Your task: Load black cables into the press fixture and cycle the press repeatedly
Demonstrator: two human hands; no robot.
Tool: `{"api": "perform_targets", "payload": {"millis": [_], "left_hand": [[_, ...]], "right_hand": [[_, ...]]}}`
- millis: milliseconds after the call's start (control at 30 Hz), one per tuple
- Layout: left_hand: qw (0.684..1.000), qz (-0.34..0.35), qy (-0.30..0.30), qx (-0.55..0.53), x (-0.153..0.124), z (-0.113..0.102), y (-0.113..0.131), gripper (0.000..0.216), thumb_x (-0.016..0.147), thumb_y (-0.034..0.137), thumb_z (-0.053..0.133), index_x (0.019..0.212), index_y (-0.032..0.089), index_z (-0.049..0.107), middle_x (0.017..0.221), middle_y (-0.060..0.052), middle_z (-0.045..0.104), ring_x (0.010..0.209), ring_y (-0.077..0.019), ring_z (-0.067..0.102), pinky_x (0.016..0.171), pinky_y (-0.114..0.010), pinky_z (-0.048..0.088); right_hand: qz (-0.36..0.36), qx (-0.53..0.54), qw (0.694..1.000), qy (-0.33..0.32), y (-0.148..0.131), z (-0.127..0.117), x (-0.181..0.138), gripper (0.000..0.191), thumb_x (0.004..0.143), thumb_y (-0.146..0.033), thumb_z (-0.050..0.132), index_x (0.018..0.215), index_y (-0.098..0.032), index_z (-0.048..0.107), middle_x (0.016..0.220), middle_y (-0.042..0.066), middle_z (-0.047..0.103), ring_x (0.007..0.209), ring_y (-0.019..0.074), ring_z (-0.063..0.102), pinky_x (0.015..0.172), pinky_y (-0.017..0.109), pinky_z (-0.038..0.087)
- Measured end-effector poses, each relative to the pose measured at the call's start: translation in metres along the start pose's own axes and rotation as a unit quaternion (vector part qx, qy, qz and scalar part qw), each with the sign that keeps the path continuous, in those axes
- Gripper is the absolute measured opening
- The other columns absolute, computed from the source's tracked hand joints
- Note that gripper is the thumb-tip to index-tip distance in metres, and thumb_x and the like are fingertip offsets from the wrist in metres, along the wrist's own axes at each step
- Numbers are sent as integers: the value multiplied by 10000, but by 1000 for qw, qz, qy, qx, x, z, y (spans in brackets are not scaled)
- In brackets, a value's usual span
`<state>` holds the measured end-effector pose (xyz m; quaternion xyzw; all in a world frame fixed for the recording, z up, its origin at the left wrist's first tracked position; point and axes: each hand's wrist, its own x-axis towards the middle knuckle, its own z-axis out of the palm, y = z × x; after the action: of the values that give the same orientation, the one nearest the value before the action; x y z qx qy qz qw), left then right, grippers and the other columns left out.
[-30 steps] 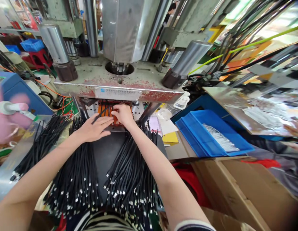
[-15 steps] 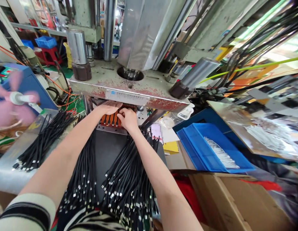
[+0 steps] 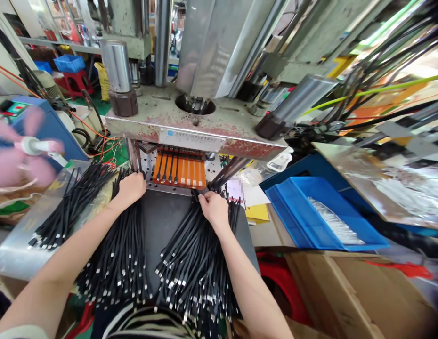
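Observation:
An orange slotted fixture (image 3: 180,170) sits under the machine's plate, with several black cables (image 3: 168,165) side by side in its left slots. Its right slots look pale, with light tips at the front. My left hand (image 3: 133,186) is closed at the top of the left bunch of black cables (image 3: 125,254). To the right, my right hand (image 3: 215,209) pinches at the upper end of the right bunch of black cables (image 3: 190,254). Exactly which cables lie between my fingers is partly hidden. Many cables end in shiny metal connectors pointing towards me.
A heavy press plate (image 3: 194,125) with steel posts spans above the fixture. At left are a pink fan (image 3: 28,146) and another cable bunch (image 3: 68,207). Blue trays (image 3: 293,212) holding white pieces and a cardboard box (image 3: 356,292) stand at right.
Both hands have left the orange fixture and come back towards me, the left to the left bunch and the right to the right bunch. The fixture now shows fully.

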<state>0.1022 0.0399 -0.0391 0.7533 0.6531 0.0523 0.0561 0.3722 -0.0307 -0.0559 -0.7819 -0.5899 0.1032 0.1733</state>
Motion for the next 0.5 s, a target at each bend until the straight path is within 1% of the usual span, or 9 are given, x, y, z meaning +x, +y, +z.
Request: {"api": "perform_targets", "payload": {"millis": [67, 133, 200, 267, 300, 367, 433, 500], "left_hand": [[999, 24, 10, -38, -3, -12, -5, 274, 907, 318, 432, 919, 153, 651, 945, -138, 705, 867, -265, 672, 763, -358, 492], [992, 66, 37, -105, -11, -27, -7, 238, 903, 351, 469, 864, 178, 628, 849, -70, 706, 774, -195, 658, 733, -293, 480], [977, 106, 82, -169, -22, -43, -1, 218, 892, 359, 502, 822, 178, 602, 749, -35, 680, 673, -162, 623, 681, -272, 462], [958, 146, 103, -225, -34, -60, 12, 210, 893, 363, 518, 813, 179, 581, 704, -13, 652, 627, -142, 598, 635, -255, 446], [945, 166, 95, -264, -39, -69, 20, 208, 898, 364, 520, 820, 179, 573, 692, -3, 638, 607, -129, 588, 608, -240, 441], [906, 206, 36, -367, -48, -85, 36, 203, 906, 366, 522, 863, 175, 576, 692, 9, 622, 558, -101, 566, 545, -209, 437], [858, 231, -34, -458, -52, -99, 50, 193, 893, 353, 549, 903, 166, 597, 710, 7, 624, 509, -78, 543, 496, -189, 439], [827, 230, -77, -508, -52, -108, 61, 174, 856, 331, 605, 847, 156, 607, 672, 8, 614, 479, -69, 534, 469, -178, 441]], "right_hand": [[-17, 67, 996, 55, 1, -7, -7, 235, 896, -357, 516, 768, -197, 631, 674, 72, 687, 678, 239, 678, 645, 308, 450], [-58, 160, 982, 81, -5, -15, -19, 238, 913, -391, 495, 816, -203, 602, 693, 52, 684, 647, 213, 665, 637, 293, 456], [-117, 251, 959, 58, -21, -24, -31, 225, 923, -399, 493, 850, -210, 591, 716, 35, 683, 617, 183, 650, 624, 274, 466], [-179, 317, 932, 11, -43, -32, -41, 189, 931, -372, 500, 884, -217, 597, 739, 23, 686, 610, 160, 644, 614, 257, 475], [-205, 340, 918, -8, -55, -36, -45, 171, 934, -355, 501, 901, -220, 602, 744, 16, 687, 615, 152, 643, 613, 250, 478], [-241, 380, 893, -30, -75, -43, -49, 159, 941, -339, 497, 906, -223, 601, 733, 1, 680, 614, 140, 635, 611, 240, 481], [-250, 419, 872, -30, -87, -50, -49, 180, 944, -353, 496, 859, -220, 582, 705, -11, 661, 586, 126, 608, 596, 233, 473], [-242, 451, 859, -26, -92, -55, -47, 219, 944, -385, 496, 815, -218, 556, 685, -18, 639, 552, 113, 569, 569, 227, 457]]}}
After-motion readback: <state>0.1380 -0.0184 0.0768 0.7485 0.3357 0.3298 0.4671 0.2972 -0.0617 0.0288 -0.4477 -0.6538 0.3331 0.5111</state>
